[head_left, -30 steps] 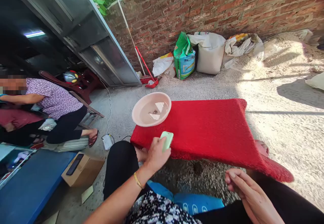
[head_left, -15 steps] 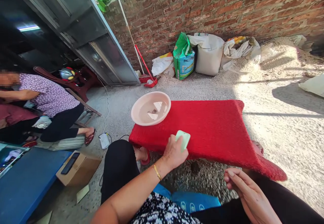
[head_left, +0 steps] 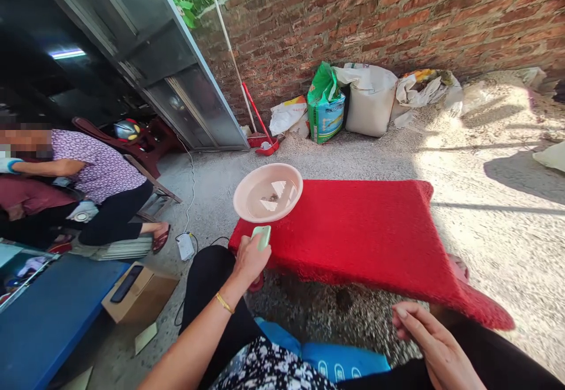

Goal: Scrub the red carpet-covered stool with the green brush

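Note:
My left hand (head_left: pixel 251 260) is closed round a pale green block with rounded corners (head_left: pixel 261 237); whether it is a brush or something else I cannot tell. It is over the left front corner of a long bench covered in fuzzy red cloth (head_left: pixel 353 219), just in front of the basin. A pale pink basin (head_left: pixel 242 205) of water rests partly over the bench's left end, with something small and dark in it. My right hand (head_left: pixel 430 337) hovers over my right thigh near the bench's front edge. Its fingers are curled together with the thumb, and nothing shows in them.
Filled sacks (head_left: pixel 371 102) and a red-handled dustpan (head_left: pixel 267 147) stand along the brick wall (head_left: pixel 353 13). To the left, another person (head_left: pixel 95 160) sits near a blue table (head_left: pixel 57 307) and a cardboard box (head_left: pixel 148 296). A white cable with a socket block (head_left: pixel 185 247) lies on the ground.
My left hand has moved left along the bench with the pale green block, from the front middle to near the basin. My right hand has hardly moved. The view has shifted slightly.

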Tool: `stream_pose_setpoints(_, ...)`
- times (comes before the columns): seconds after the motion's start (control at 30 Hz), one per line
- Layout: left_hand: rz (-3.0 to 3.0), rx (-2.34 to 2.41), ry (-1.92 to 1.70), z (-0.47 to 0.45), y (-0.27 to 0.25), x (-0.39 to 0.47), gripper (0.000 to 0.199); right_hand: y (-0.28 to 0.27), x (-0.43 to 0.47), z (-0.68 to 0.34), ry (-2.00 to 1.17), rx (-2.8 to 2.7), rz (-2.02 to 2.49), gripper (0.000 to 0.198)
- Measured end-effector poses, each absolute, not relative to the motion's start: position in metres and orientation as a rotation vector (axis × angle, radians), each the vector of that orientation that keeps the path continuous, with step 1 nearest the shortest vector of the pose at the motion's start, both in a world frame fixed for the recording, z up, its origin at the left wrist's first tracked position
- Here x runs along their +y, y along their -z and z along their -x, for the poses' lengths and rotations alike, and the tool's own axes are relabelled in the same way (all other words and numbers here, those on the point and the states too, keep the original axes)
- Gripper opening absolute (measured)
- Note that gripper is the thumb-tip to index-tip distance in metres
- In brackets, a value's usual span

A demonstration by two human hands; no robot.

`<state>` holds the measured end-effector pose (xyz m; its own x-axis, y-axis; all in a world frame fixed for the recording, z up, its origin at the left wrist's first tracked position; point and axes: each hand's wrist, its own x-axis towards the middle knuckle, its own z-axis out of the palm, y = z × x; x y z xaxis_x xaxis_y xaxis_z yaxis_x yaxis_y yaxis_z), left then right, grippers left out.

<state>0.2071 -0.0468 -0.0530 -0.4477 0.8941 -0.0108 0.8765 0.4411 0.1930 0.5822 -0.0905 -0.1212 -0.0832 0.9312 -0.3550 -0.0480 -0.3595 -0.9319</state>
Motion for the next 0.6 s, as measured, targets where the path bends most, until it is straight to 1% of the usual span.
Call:
stream_pose_setpoints(0.13,-1.520,2.665,-0.021,-0.209,0.052,-0.037,0.036,0.123,-0.092,-0.584,-1.547,-1.033,1.395,0.038)
stream_pose_setpoints(0.23,-1.654,2.620,0.022,-0.244,0.058,-0.022,0.036,0.124,-0.095,-0.587,-1.539,-1.036,1.397,0.036)
stream_pose_setpoints(0.3,-1.797,2.527,-0.011,-0.279,0.062,-0.014,0.039,0.125,-0.096,-0.588,-1.545,-1.030,1.398,0.036)
stream_pose_setpoints(0.37,-1.973,2.339,-0.058,-0.319,0.065,-0.010,0.038,0.126,-0.097,-0.589,-1.548,-1.024,1.402,0.037)
stream_pose_setpoints(0.5,-2.331,1.697,-0.132,-0.382,0.061,-0.018,0.036,0.125,-0.096,-0.588,-1.554,-1.030,1.413,0.038)
stream_pose_setpoints(0.6,-2.334,1.544,-0.186,-0.387,0.054,-0.027,0.038,0.120,-0.094,-0.585,-1.549,-1.055,1.421,0.037)
